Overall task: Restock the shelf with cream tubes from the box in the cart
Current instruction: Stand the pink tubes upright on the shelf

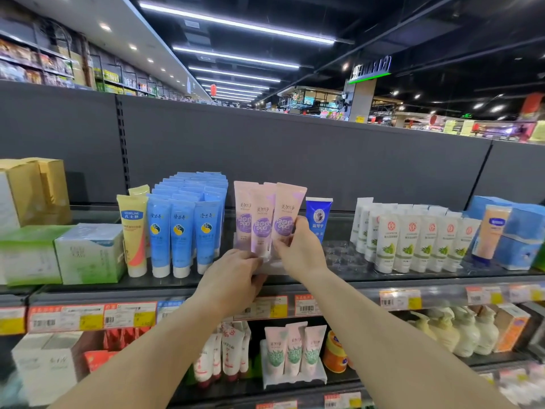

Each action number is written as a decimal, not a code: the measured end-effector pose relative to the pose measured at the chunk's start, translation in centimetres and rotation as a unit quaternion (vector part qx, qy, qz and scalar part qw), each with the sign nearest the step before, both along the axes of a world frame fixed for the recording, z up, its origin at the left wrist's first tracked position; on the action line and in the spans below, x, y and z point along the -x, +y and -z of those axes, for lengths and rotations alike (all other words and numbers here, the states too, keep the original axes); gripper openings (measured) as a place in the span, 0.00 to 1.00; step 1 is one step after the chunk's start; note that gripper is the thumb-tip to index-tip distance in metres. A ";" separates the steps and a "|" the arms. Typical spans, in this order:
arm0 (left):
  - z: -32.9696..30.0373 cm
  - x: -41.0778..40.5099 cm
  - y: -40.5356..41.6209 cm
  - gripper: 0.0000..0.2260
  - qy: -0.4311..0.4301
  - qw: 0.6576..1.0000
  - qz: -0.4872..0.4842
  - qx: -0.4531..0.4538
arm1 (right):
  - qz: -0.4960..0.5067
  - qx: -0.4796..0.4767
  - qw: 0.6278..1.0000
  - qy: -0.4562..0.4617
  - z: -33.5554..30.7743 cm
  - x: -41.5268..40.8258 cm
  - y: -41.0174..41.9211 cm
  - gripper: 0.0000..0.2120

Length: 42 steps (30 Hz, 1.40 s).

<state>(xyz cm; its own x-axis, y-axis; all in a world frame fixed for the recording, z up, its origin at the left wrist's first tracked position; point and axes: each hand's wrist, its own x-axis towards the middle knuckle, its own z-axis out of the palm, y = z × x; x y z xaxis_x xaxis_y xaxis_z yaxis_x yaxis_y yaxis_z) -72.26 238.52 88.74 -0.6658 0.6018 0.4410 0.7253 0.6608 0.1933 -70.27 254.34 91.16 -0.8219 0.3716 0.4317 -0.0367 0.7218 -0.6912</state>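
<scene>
Three pink cream tubes [267,216] stand on the shelf [383,278]; our right hand [298,246] fingers pinch the rightmost, our left hand [233,278] fingers curl at their clear tray [272,267].

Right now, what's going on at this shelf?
A person is stocking pink-and-purple cream tubes on the top shelf, between the blue tubes and a dark blue tube. The right hand pinches the rightmost pink tube, while the left hand holds the clear tray under them. Three pink tubes stand upright in a row.

Bright ceiling strip lights [236,25] — edges warped, corners blurred.
</scene>
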 end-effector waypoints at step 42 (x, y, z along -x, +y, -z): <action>0.0 -0.3 -1.2 0.28 -0.014 0.998 -0.009 0.066 | 0.065 0.009 0.987 -0.148 -0.8 4.9 -1.2 0.17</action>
<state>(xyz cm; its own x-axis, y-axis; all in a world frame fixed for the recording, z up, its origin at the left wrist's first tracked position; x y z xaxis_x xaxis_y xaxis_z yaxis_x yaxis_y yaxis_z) -71.93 237.35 88.73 -0.6871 0.6422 0.3398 0.7093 0.6941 0.1225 -75.14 253.11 91.97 -0.8555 0.4881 0.1727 0.2605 0.6940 -0.6712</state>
